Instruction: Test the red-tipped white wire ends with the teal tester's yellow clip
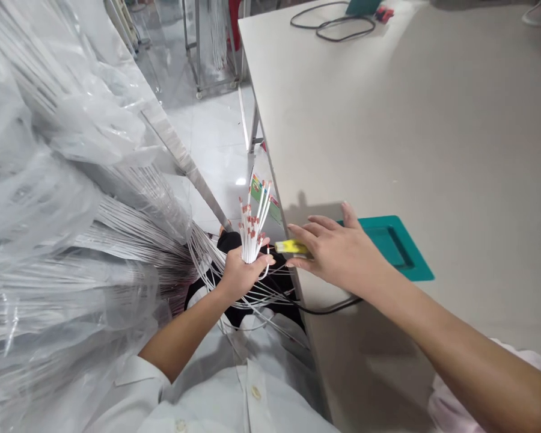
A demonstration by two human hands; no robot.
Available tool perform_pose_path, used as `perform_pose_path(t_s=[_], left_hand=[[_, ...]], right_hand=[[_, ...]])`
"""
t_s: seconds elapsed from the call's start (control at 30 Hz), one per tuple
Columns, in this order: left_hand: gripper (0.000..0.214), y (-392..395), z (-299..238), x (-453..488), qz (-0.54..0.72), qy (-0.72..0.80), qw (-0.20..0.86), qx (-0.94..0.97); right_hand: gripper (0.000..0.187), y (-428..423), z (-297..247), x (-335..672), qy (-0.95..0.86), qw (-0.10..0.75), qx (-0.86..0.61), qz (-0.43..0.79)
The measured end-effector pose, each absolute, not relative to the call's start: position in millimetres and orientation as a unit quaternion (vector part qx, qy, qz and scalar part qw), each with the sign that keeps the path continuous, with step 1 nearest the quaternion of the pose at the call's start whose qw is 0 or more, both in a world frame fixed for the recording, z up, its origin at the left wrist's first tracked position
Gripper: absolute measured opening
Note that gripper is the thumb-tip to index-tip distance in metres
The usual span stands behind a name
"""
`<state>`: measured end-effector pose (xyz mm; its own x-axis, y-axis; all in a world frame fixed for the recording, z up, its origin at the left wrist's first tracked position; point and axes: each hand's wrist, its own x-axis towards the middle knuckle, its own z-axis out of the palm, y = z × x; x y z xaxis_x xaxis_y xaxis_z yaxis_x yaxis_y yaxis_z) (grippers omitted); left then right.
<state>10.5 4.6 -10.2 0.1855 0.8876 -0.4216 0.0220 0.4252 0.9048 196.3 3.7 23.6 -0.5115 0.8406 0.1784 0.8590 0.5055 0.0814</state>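
My left hand (243, 273) is closed around a bundle of white wires (251, 243). Their reddish-orange tips fan upward above the fist, and the lengths trail down across my lap. One wire bends out beside my left thumb, its tip close to the yellow tool. My right hand (340, 255) pinches that yellow tool (291, 246) between thumb and fingers at the table edge, its pale end pointing left toward the wires. The rest of the tool is hidden under my fingers. Behind my right hand lies a green tray (415, 258) with a recessed middle.
Plastic-wrapped bundles of white wires (135, 231) fill the left side. A grey table (433, 150) spans the right, with a black cable (329, 310) at its near edge and another coiled cable (345, 30) at the back. A wheeled metal rack (196, 54) stands beyond the floor gap.
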Motion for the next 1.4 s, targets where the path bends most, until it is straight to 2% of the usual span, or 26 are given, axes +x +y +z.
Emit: perform_pose_path(t_s=[0.07,0.17,0.27,0.43,0.57,0.8,0.97,1.1,1.27,1.4], left_hand=[[0.045,3.2,-7.5,4.9,0.341,0.546,0.647,0.409],[0.032,1.3,1.5,-4.6,0.349,0.553,0.64,0.404],[0.02,-1.4,12.5,-13.6,0.354,0.531,0.653,0.407],[0.02,-6.6,21.5,-21.7,0.356,0.472,0.711,0.381],[0.013,-8.7,24.3,-25.9,0.331,0.448,0.728,0.4],[0.012,-9.2,23.9,-33.1,0.29,0.447,0.695,0.483],[0.013,-11.6,19.4,-27.9,0.314,0.485,0.683,0.446],[0.016,-13.6,18.9,-23.8,0.337,0.492,0.678,0.43],[0.014,-16.4,18.9,-20.4,0.346,0.514,0.655,0.432],[0.012,-19.7,16.6,-17.4,0.353,0.541,0.623,0.44]], right_hand=[[0.042,-1.9,25.3,191.3,-0.862,0.131,-0.485,-0.074],[0.024,-16.1,22.9,175.9,-0.827,0.27,-0.492,-0.023],[0.018,-28.4,12.5,156.7,-0.767,0.388,-0.5,0.105],[0.02,-30.8,-5.2,134.0,-0.628,0.486,-0.494,0.355],[0.019,-31.6,-11.9,125.5,-0.573,0.543,-0.471,0.394],[0.023,-37.1,-15.7,122.9,-0.541,0.563,-0.459,0.424],[0.026,-34.4,-11.5,124.2,-0.553,0.561,-0.468,0.4],[0.02,-34.5,-10.3,123.6,-0.563,0.559,-0.482,0.372],[0.015,-37.1,-13.2,122.2,-0.593,0.538,-0.51,0.314],[0.015,-38.7,-13.6,125.7,-0.671,0.503,-0.516,0.173]])
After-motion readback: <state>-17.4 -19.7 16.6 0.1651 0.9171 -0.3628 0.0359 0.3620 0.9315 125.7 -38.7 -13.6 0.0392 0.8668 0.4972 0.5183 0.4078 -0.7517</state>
